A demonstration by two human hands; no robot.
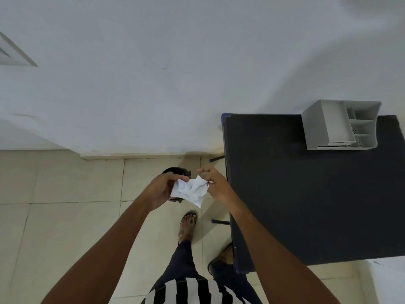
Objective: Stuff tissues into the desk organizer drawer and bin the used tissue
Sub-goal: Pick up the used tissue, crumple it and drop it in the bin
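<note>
A crumpled white tissue (pixel 191 190) hangs between both hands above the floor. My left hand (pixel 163 189) grips its left side, and my right hand (pixel 215 185) pinches its right edge with the fingertips. Directly under the hands stands a small dark bin (pixel 175 171), mostly hidden by my left hand and the tissue. The grey desk organizer (pixel 341 126) stands at the back of the dark table (pixel 306 194) to my right, with its drawer pulled out toward me.
The table's left edge runs just right of my right hand, with blue legs showing beneath it. A white wall rises behind the bin. My sandalled feet stand on the cream tiled floor below the hands.
</note>
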